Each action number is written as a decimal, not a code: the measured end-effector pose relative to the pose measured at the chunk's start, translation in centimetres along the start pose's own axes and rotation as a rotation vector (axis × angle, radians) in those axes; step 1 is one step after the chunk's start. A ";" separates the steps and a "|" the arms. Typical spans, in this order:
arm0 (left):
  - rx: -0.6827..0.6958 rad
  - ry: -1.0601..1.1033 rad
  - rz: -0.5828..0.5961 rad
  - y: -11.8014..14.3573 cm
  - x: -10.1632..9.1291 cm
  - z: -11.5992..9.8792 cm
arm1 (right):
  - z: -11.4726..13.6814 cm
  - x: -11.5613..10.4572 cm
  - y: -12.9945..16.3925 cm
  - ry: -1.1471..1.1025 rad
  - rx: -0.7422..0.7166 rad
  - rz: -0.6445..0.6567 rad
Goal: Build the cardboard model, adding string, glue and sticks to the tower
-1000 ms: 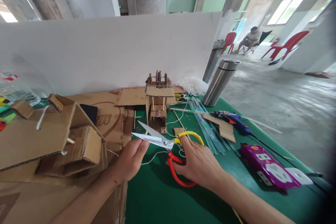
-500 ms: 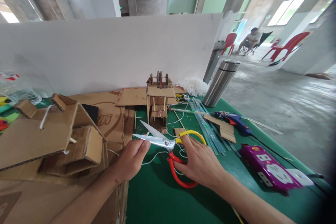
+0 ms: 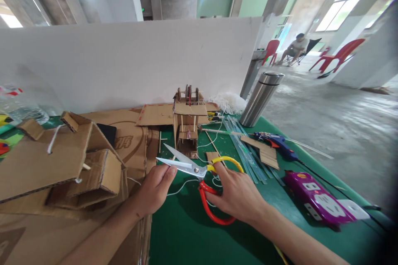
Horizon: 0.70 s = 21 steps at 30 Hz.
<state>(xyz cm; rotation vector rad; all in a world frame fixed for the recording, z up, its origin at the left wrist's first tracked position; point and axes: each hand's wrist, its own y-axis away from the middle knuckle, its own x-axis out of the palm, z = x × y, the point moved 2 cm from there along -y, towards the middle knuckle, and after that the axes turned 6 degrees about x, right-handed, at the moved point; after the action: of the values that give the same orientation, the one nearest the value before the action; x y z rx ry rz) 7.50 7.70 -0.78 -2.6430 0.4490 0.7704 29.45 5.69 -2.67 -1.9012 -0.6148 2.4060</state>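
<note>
My right hand (image 3: 238, 193) grips a pair of scissors (image 3: 199, 172) with one yellow and one red handle; the blades are parted and point left. My left hand (image 3: 154, 188) is curled just under the lower blade, pinching a thin white string (image 3: 182, 185) that trails across the green table (image 3: 186, 232). Behind the scissors stands a small cardboard model (image 3: 188, 118) with sticks and spools on top.
Folded cardboard pieces (image 3: 62, 161) pile up at the left. A steel flask (image 3: 260, 98), a blue glue gun (image 3: 276, 143), clear glue sticks (image 3: 245, 151) and a purple power strip (image 3: 317, 201) lie at the right. A white partition (image 3: 124, 62) backs the table. A person sits far off.
The scissors and both hands have barely shifted; the blades stay parted at the string.
</note>
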 end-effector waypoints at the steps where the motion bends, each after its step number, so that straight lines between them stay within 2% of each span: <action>1: 0.000 0.001 -0.002 0.0 0.0 0.0 | 0.0 0.0 0.0 0.004 -0.002 -0.001; 11: 0.005 0.038 0.005 -0.1 0.0 0.1 | 0.0 0.4 0.3 0.004 -0.017 -0.007; 21: -0.020 0.051 -0.013 -0.1 0.2 0.0 | 0.3 0.3 0.1 -0.044 0.016 0.108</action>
<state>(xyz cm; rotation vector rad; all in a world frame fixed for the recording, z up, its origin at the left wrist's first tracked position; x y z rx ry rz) 7.68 7.81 -0.84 -2.6861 0.4394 0.7087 29.12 5.57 -2.92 -1.9285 -0.5057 2.5152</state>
